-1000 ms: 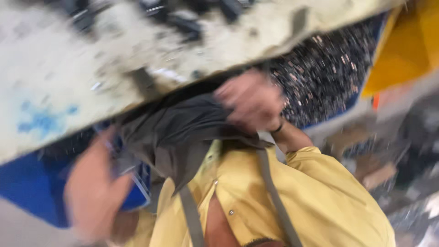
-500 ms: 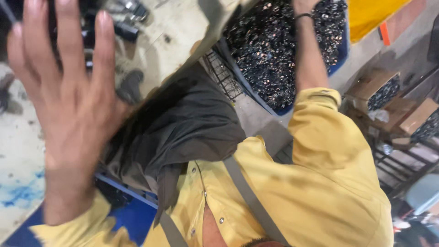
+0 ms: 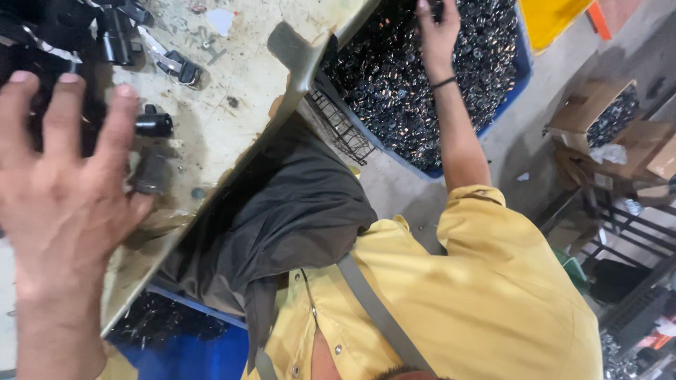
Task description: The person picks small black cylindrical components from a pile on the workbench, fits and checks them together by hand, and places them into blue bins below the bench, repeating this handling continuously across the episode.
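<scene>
My left hand hovers close to the camera over a worn, stained worktable, fingers spread and holding nothing. Small black cylindrical parts lie on the table just beyond its fingertips. My right arm in a yellow sleeve stretches out, and my right hand reaches into a blue bin heaped with small shiny metal parts. Its fingertips are among the parts at the frame's top edge, so its grip is hidden. A dark cloth hangs at my front under the table edge.
A black wire basket hangs beside the table edge. A yellow bin stands past the blue one. Cardboard boxes with more parts and dark metal racks are at the right. Another blue bin sits below the table.
My right hand left the dark cloth and reached out into the bin of metal parts. My left hand rose and spread over the table. The view swung toward the tabletop.
</scene>
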Tool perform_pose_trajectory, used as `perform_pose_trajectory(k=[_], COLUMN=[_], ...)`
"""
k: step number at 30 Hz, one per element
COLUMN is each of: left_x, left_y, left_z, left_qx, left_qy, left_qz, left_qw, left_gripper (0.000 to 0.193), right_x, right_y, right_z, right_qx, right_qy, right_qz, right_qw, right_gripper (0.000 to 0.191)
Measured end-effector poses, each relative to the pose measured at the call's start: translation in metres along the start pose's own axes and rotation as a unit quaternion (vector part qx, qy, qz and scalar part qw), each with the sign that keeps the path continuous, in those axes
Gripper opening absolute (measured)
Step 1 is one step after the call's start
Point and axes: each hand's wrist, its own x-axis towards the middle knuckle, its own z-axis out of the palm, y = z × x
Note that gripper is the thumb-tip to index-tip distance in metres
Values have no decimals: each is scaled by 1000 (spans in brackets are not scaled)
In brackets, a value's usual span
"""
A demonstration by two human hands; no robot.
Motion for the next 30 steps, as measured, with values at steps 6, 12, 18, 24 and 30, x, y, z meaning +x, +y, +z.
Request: perform_pose_trajectory(k=[6, 12, 18, 24, 30], left_x=[5, -14, -43, -64, -73], left_y=[4, 0, 31, 43, 63], left_z=[29, 20, 3, 8, 13], left_qx=[124, -179, -668, -712, -698], left_qy=[78, 160, 296, 368, 403], left_qz=[37, -36, -140, -188, -214], left_qw=[989, 970, 669, 568, 552], left_gripper=[42, 49, 41, 35, 30], right_x=[-19, -21, -18, -37, -99], right_y=[-13, 5, 8, -7, -49], right_z=[-32, -43, -41, -34, -9], right_qx=[464, 527, 579, 628, 634], right_qy=[-95, -154, -89, -159, -239], right_qz=[246, 226, 273, 251, 295], right_qw=[846, 805, 763, 719, 674], right_gripper=[28, 14, 17, 33, 32])
